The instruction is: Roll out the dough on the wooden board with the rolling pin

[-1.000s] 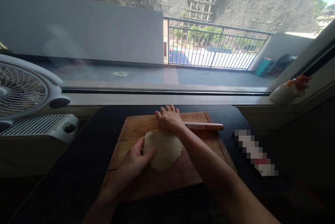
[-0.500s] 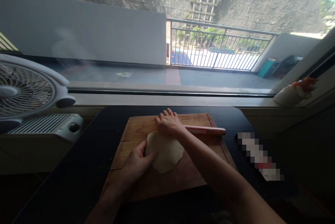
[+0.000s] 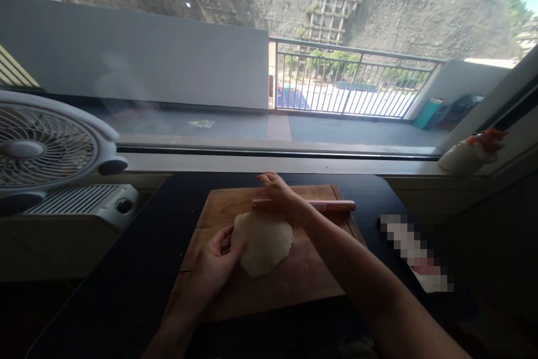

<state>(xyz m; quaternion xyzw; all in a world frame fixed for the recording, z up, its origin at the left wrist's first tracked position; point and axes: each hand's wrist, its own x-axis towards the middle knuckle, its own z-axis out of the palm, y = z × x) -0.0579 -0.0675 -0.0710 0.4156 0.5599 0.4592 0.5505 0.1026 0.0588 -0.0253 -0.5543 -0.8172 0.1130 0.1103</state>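
A flat round of pale dough (image 3: 265, 247) lies on a wooden cutting board (image 3: 311, 269). My left hand (image 3: 216, 255) is at its left edge, thumb on top and fingers curled at the rim. Past the dough's far edge, a reddish, shiny rolling pin (image 3: 336, 206) lies crosswise on the board. My right hand (image 3: 277, 191) rests palm down over the pin, its fingers stretched out beyond it rather than wrapped around it. My right forearm passes above the right part of the board.
The board sits on a dark table (image 3: 126, 269) below a window. To the left, a white fan (image 3: 46, 146) stands beside a slatted unit (image 3: 79, 199). A pixelated object (image 3: 416, 252) lies at the right, and a white pot-like ornament (image 3: 466, 154) sits on the sill.
The rolling pin has shifted slightly left, and its left end now shows beside my right hand. My right fingers look less spread. My left hand stays at the dough's edge.
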